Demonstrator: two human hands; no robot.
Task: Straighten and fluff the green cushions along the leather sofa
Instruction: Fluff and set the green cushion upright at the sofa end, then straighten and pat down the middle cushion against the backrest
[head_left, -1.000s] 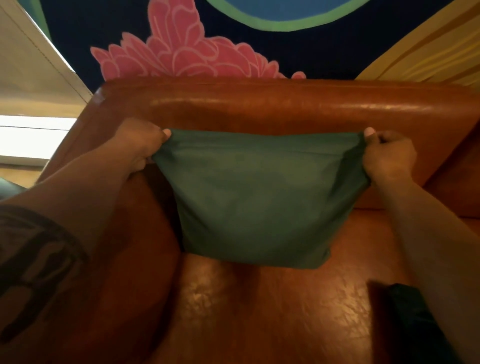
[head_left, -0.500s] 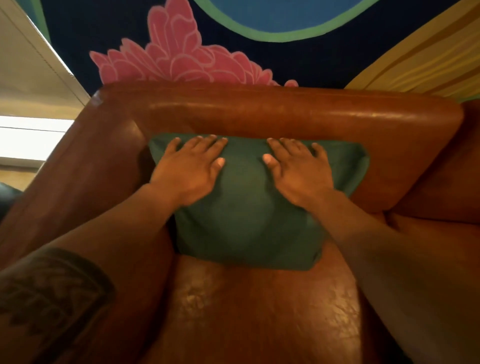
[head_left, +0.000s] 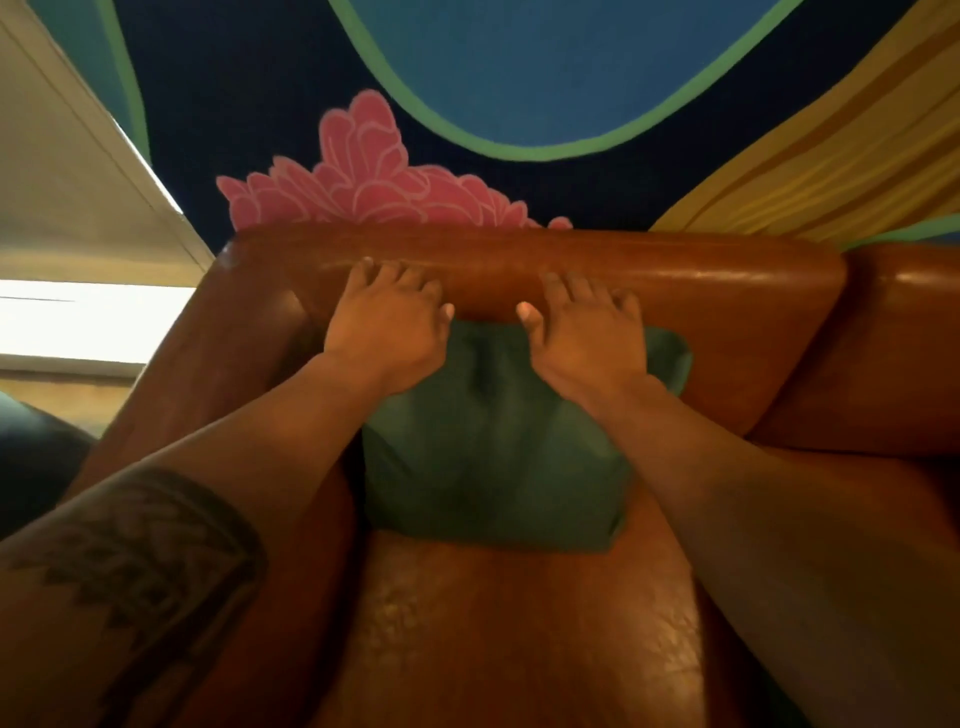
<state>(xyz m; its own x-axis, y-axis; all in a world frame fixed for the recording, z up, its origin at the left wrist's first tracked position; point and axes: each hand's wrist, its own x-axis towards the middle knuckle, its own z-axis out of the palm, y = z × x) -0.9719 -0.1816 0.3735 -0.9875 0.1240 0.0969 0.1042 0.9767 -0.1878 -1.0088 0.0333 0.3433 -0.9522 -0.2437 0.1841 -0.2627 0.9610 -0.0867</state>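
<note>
A green cushion (head_left: 493, 457) leans against the backrest of the brown leather sofa (head_left: 701, 291), its lower edge resting on the seat. My left hand (head_left: 387, 327) lies flat, fingers spread, over the cushion's upper left part, fingertips reaching onto the backrest. In the same pose, my right hand (head_left: 587, 332) covers the cushion's upper right part. Neither hand grips anything. A crease runs down the cushion between the two hands. The cushion's top edge is hidden by my hands.
The sofa's left armrest (head_left: 208, 395) rises close beside the cushion. A second seat section (head_left: 883, 364) continues to the right. Behind the sofa is a painted wall with a pink flower (head_left: 374, 182). A bright window ledge (head_left: 78, 322) is at the left.
One second ago both hands pinched the cushion's top corners and held it up. They let go, laid flat on it, and have now slid up toward the backrest.
</note>
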